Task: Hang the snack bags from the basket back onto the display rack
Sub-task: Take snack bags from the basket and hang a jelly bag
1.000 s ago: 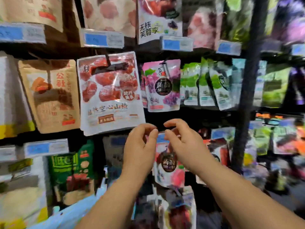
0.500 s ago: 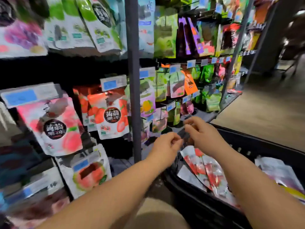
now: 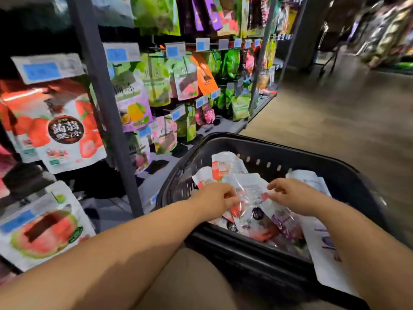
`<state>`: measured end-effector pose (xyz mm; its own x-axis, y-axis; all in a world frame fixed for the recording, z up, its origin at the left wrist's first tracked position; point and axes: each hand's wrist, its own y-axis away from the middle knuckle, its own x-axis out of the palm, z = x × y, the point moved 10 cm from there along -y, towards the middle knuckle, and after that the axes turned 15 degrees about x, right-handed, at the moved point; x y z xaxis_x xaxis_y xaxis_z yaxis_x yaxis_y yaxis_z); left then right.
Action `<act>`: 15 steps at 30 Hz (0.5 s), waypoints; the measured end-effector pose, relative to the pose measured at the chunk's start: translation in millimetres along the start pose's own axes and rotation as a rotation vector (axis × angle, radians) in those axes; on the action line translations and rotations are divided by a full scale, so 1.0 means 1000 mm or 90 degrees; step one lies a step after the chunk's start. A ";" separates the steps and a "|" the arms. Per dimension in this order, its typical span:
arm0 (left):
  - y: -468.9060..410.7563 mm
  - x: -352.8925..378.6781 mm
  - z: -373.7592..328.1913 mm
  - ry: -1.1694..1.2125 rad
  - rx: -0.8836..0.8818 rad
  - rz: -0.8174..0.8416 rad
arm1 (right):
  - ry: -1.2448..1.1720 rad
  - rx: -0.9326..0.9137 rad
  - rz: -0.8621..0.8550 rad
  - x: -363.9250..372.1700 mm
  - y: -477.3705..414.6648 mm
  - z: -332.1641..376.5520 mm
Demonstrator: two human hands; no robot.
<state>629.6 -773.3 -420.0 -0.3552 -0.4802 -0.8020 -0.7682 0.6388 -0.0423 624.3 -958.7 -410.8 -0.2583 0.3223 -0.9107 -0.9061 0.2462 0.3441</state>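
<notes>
A black plastic basket (image 3: 257,145) sits low at the right, with several snack bags lying in it. Both my hands reach into it over a white bag with red fruit print (image 3: 252,191) on top of the pile. My left hand (image 3: 215,201) has its fingers curled at that bag's left edge. My right hand (image 3: 292,195) has its fingers curled at the bag's right edge. Whether either hand grips the bag is blurred. The display rack (image 3: 107,104) stands to the left, hung with many bags.
A dark upright post (image 3: 98,86) of the rack stands just left of the basket. Strawberry (image 3: 62,128) and watermelon (image 3: 42,229) bags hang near my left arm. A large white bag (image 3: 324,253) lies at the basket's right. Open brown floor (image 3: 335,113) stretches beyond.
My view swung from the rack down and right to the basket. Both hands dropped from a hanging bag on the rack into the basket, onto the top bag.
</notes>
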 end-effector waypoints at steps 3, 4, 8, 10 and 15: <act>-0.006 0.023 -0.007 -0.013 0.017 0.073 | 0.122 0.038 0.048 0.013 -0.003 -0.031; -0.007 0.029 -0.009 -0.023 0.027 0.104 | 0.152 0.044 0.058 0.017 -0.004 -0.039; -0.005 0.038 -0.009 -0.019 0.039 0.154 | 0.201 0.081 0.093 0.020 0.002 -0.061; -0.004 0.039 -0.010 -0.019 0.043 0.163 | 0.209 0.104 0.110 0.022 0.011 -0.073; -0.001 0.040 -0.011 -0.014 0.042 0.171 | 0.146 0.106 0.103 0.025 0.036 -0.102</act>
<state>610.3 -800.2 -445.6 -0.5294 -0.2758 -0.8023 -0.6115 0.7796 0.1355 551.4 -1034.8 -444.0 -0.4800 0.1597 -0.8626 -0.7851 0.3605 0.5036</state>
